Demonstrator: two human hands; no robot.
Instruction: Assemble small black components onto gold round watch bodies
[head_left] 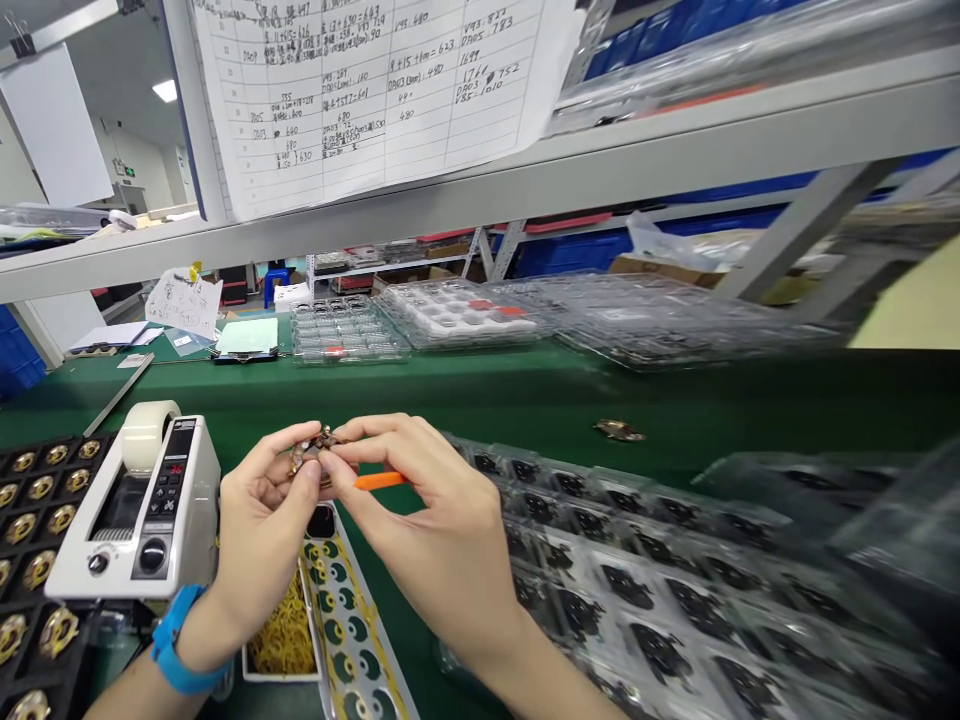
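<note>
Metal assembly (310, 450): raised above green bench (450, 392); best steadied by rim, touched lightly
Left hand (264, 505): nearly closed, pinching one side
Right hand (429, 492): closed around orange stick (381, 481), fingertips at opposite side

Light bright, fairly even; ceiling lamp (165, 91) glowed white at upper left. Glare streaked clear plastic trays (645, 325). Left hand (262, 515) and right hand (439, 520) looked fairly sharp. Right edge smeared, stretched; plastic bag (904, 525) blurred, darkening toward corner.
</note>
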